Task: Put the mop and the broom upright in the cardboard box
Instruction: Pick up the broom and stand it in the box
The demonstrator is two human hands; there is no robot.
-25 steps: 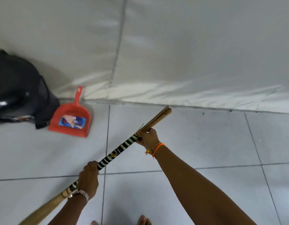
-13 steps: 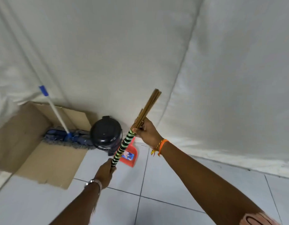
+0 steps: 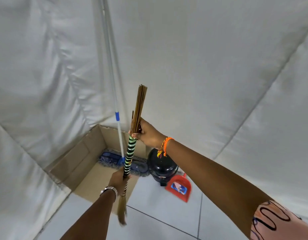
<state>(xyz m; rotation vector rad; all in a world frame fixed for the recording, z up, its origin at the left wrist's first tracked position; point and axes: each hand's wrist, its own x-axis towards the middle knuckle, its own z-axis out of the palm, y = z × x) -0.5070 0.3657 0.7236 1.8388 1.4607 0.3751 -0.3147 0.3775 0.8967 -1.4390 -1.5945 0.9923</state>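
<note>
I hold the broom (image 3: pixel 130 154) nearly upright in front of me; its handle is wrapped in green, black and white stripes, brown sticks point up and soft bristles hang below. My right hand (image 3: pixel 146 134) grips the top of the wrapped handle. My left hand (image 3: pixel 117 178) grips its lower end. Behind the broom is the open cardboard box (image 3: pixel 77 163) in the corner. The mop (image 3: pixel 118 122) stands in the box, its blue flat head on the bottom and its white pole leaning against the wall.
A black round bin (image 3: pixel 161 164) stands right of the box. A red dustpan (image 3: pixel 180 187) lies on the white tiled floor beside it. White padded sheets cover both walls of the corner.
The broom went from lying slanted near the floor to nearly vertical. My view swung left and up, so the box and mop came into sight and now sit closer.
</note>
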